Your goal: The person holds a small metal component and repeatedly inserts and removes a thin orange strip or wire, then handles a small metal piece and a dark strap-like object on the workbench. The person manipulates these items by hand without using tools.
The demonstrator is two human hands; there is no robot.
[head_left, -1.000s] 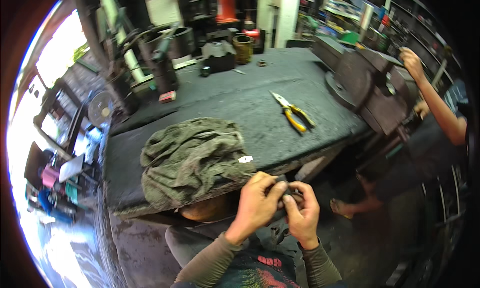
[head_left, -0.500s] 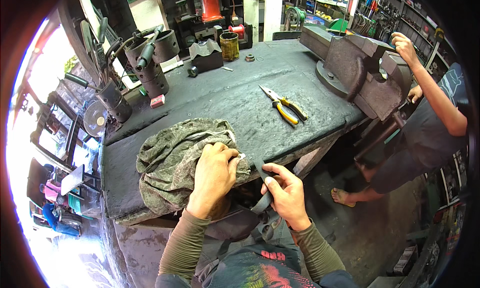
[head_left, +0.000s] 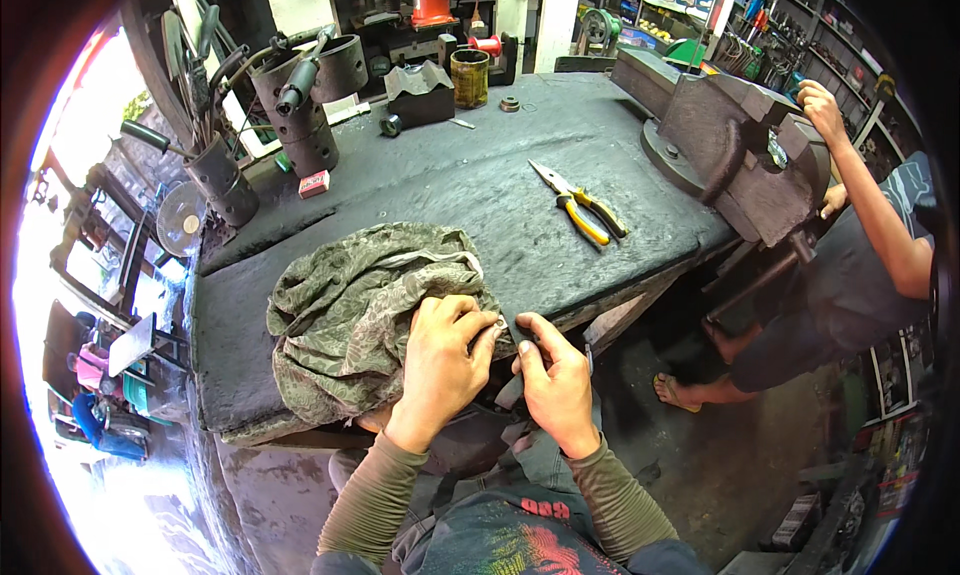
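Observation:
My left hand pinches a tiny pale, shiny piece between thumb and forefinger, at the near edge of the workbench. Close beside it, my right hand is closed on a dark flat strip, whose tip comes right up to the small piece. Whether the two touch, I cannot tell. Most of the strip is behind my right fingers. A crumpled green-brown patterned cloth lies on the bench under and left of my left hand. Beyond my hands, long-nose pliers with yellow-black handles lie slightly spread.
A large bench vise stands at the right; another person's hand is raised just past it. Along the back sit a can, a grooved metal block, a small red box and metal tubes holding tools.
My hands have come closer together, and the strip's tip has reached the small piece. Less of the strip shows now. The view has shifted slightly.

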